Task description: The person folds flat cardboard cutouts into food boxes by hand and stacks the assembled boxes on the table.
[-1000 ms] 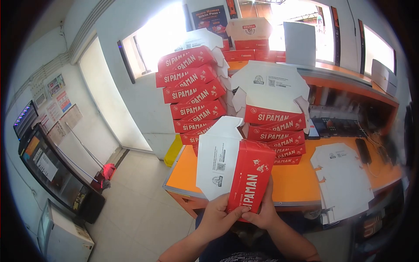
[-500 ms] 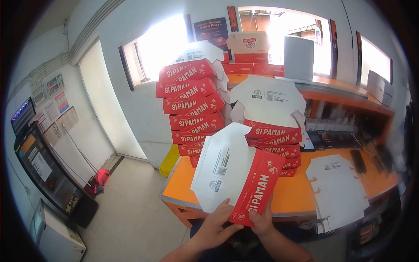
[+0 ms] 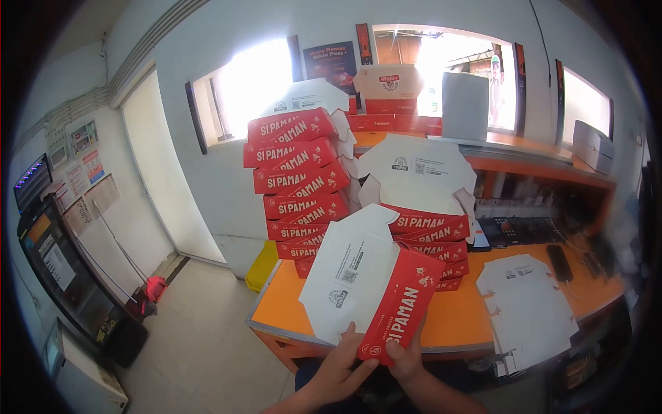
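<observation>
A partly folded red and white cardboard food box [image 3: 402, 303] with "SI PAMAN" on its side is held tilted in front of me, its white lid flap [image 3: 345, 272] spread out to the upper left. My left hand [image 3: 343, 359] grips the box's near left corner. On the near right end, my right hand [image 3: 405, 355] wraps round the red side with its thumb on the front. Beyond the box rise a tall stack of folded red boxes [image 3: 296, 181] and a shorter stack [image 3: 433, 231] topped by an open white lid.
Flat white box blanks [image 3: 527, 314] lie on the orange counter [image 3: 448, 324] at the right, beside a black phone [image 3: 559, 263]. A yellow container [image 3: 262, 265] stands by the counter's left end. More boxes [image 3: 389, 96] sit on the back ledge.
The view has tilted slightly, so the room sits lower in the frame. Both hands keep hold of the box, which stays in nearly the same pose.
</observation>
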The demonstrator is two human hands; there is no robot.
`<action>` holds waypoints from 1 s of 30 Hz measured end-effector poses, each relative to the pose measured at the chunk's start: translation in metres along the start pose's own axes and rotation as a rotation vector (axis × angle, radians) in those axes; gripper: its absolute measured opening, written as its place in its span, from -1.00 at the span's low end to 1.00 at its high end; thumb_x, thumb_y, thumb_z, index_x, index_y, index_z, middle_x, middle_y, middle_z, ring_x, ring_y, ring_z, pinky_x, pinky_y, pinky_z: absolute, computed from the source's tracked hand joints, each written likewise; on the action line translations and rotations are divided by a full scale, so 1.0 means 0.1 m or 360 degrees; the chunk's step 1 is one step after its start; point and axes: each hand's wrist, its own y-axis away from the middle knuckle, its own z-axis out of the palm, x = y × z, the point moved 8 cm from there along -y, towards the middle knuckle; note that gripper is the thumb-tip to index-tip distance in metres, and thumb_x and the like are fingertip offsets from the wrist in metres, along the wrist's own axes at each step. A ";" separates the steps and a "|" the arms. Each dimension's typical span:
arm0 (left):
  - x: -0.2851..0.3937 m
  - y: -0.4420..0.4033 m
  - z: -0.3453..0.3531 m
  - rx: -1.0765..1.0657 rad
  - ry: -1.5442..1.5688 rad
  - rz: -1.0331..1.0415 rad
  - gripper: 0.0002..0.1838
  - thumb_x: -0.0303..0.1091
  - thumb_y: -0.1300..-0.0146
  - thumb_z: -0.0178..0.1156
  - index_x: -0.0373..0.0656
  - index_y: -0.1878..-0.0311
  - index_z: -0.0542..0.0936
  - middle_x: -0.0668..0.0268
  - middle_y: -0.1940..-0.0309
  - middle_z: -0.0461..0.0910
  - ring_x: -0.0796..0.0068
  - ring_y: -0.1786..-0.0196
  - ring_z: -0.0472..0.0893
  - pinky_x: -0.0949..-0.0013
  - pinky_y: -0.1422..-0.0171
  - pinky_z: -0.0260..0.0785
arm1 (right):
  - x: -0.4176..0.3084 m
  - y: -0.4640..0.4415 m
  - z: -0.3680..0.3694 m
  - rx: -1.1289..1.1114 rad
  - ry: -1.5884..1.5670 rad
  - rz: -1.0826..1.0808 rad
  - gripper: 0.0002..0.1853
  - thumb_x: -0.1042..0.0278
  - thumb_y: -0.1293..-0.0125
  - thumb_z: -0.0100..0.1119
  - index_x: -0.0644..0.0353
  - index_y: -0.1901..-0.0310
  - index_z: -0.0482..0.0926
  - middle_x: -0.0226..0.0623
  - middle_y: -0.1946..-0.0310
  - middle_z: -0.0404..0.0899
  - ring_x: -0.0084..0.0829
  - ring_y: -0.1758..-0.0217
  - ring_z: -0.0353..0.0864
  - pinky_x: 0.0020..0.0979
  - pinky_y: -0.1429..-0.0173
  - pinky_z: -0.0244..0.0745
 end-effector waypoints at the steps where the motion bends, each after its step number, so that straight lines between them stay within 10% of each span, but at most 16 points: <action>1: -0.02 0.01 0.02 -0.0006 -0.0094 0.0038 -0.46 -0.47 -0.54 0.23 -0.26 -0.54 0.45 0.01 -0.49 0.53 0.04 -0.65 0.40 -0.12 -0.85 -0.24 | 0.02 0.00 0.00 0.0014 0.0019 -0.0005 0.21 0.35 -0.45 0.30 0.05 -0.76 -0.53 -0.09 -0.61 0.11 -0.21 -0.62 0.31 -0.02 -0.63 0.38; 8: -0.04 0.09 -0.05 0.0004 -0.0131 0.0014 -0.52 -0.39 -0.49 0.30 -0.20 -0.43 0.55 0.12 -0.33 0.61 0.08 -0.50 0.50 -0.36 -0.81 -0.47 | -0.12 -0.15 -0.03 0.0005 0.0018 -0.0291 0.19 0.07 -0.52 0.27 0.06 -0.76 -0.54 -0.07 -0.70 -0.01 -0.18 -0.71 0.20 -0.03 -0.69 0.27; 14: -0.07 0.15 -0.19 -0.0159 -0.0424 0.0019 -0.67 -0.35 -0.40 0.37 -0.12 -0.20 0.69 0.22 -0.19 0.69 0.12 -0.42 0.55 -0.41 -0.79 -0.40 | -0.70 -0.54 -0.24 0.0156 0.0087 -0.0380 -0.10 -0.09 -0.49 0.32 0.18 -0.67 0.15 -0.02 -0.74 0.03 -0.13 -0.75 0.22 -0.02 -0.68 0.35; 20: -0.15 0.22 -0.38 -0.0132 -0.1119 0.0093 -0.82 -0.39 -0.22 0.46 -0.03 0.11 0.72 0.40 -0.04 0.72 0.16 -0.41 0.55 -0.47 -0.77 -0.38 | -0.54 -0.46 -0.50 0.0128 0.0472 -0.0280 -0.47 0.22 -0.47 0.25 0.31 -0.38 0.54 -0.01 -0.61 0.29 -0.11 -0.67 0.30 -0.09 -0.65 0.29; 30: -0.37 0.33 -0.64 -0.0029 -0.1290 0.0096 -0.79 -0.49 -0.10 0.48 -0.09 0.23 0.65 0.26 -0.09 0.63 -0.13 -0.49 0.47 -0.34 -0.60 0.26 | -1.71 -1.71 -0.37 0.0089 0.2944 -0.1069 -0.67 0.27 -0.38 0.37 0.15 -0.12 0.73 -0.10 -0.23 0.65 -0.02 -0.48 0.44 0.18 -0.56 0.22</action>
